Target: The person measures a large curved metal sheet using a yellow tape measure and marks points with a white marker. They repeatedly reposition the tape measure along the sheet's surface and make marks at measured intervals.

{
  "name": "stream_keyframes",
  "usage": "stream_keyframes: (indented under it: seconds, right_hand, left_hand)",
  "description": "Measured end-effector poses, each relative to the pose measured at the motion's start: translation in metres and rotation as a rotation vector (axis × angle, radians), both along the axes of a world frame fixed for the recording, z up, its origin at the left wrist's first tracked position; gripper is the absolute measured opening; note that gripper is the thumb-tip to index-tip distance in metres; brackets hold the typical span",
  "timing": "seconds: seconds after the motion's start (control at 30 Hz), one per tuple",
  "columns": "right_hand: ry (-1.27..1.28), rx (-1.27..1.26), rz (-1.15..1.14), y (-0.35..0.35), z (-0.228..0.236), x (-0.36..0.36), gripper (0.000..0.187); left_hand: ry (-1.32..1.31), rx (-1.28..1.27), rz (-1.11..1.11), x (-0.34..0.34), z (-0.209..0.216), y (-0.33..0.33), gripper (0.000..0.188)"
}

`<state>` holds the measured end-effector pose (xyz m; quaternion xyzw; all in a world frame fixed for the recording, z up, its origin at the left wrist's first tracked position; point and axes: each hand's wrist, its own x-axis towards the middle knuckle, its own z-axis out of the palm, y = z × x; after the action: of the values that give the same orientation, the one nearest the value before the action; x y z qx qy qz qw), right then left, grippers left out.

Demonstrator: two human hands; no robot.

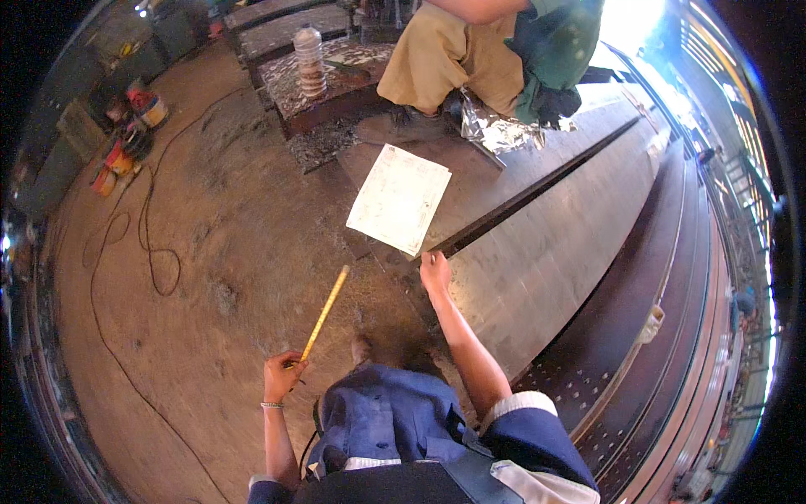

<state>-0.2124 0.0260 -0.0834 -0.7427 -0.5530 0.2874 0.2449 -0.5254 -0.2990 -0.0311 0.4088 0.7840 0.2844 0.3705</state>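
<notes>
My left hand (pixel 283 371) is closed around a yellow tape measure (pixel 326 311), whose straight blade slants up and away over the floor. At the near corner of a long grey metal plate (pixel 537 269), my right hand (pixel 434 267) is closed, its fingers curled. What is in those fingers, if anything, is too small to tell. Just beyond the right hand lie white sheets of paper (pixel 400 198) with faint markings, on a dark metal surface. The near corner of the paper comes close to the right fingertips.
Another person in tan trousers (pixel 437 55) crouches at the far side, beside crumpled silvery foil (pixel 501 126). A ribbed clear bottle (pixel 309 63) stands on a dark beam. Long steel beams (pixel 646 311) run along the right. A thin cable (pixel 101 323) loops over the floor near buckets (pixel 149 107).
</notes>
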Motion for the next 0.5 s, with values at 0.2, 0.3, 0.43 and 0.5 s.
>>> stream_keyframes:
  seconds: [0.2,0.3,0.43,0.5]
  right_hand:
    - [-0.101,-0.108,-0.147,0.016,0.036,-0.040,0.066]
    - [-0.180,-0.082,-0.193,0.022,0.028,-0.044,0.067]
    - [-0.197,-0.087,-0.202,0.031,0.012,-0.049,0.060]
    - [-0.171,-0.100,-0.200,0.032,0.010,-0.050,0.055]
  left_hand:
    - [-0.032,0.076,0.073,-0.035,-0.028,-0.007,0.025]
    - [-0.048,0.057,0.024,-0.030,-0.037,-0.005,0.025]
    - [-0.152,-0.006,0.027,-0.032,-0.065,-0.009,0.025]
    - [-0.173,-0.091,0.026,-0.034,-0.073,-0.005,0.025]
